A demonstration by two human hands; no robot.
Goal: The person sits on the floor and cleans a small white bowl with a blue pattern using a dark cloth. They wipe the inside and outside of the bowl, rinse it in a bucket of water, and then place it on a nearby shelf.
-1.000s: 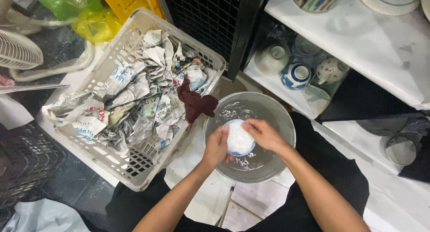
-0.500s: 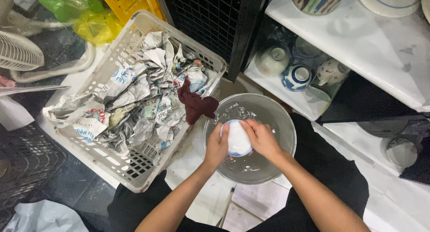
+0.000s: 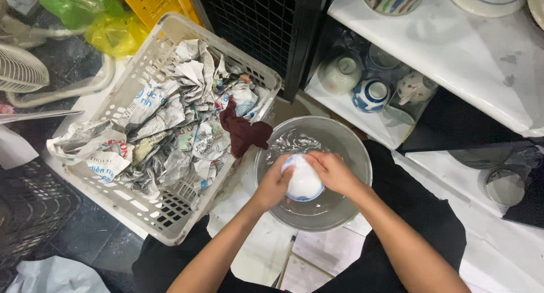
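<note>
A small white bowl with a blue rim (image 3: 303, 181) is held upside down over a metal basin (image 3: 351, 151) of water. My left hand (image 3: 273, 185) grips the bowl's left side and my right hand (image 3: 333, 171) presses on its right side. Both hands are inside the basin's rim, just above the water. A dark red cloth (image 3: 242, 132) hangs over the corner of a white plastic basket (image 3: 148, 214), just left of the basin.
The basket is full of crumpled newspaper (image 3: 170, 129). A low white shelf (image 3: 391, 135) behind the basin holds several ceramic cups and bowls (image 3: 369, 95). A black wire crate (image 3: 260, 27), yellow crate (image 3: 158, 1), fan (image 3: 20, 69) and green bag (image 3: 73, 1) stand at the back.
Both hands have shifted slightly on the bowl, turning it between them; the bowl stays over the basin.
</note>
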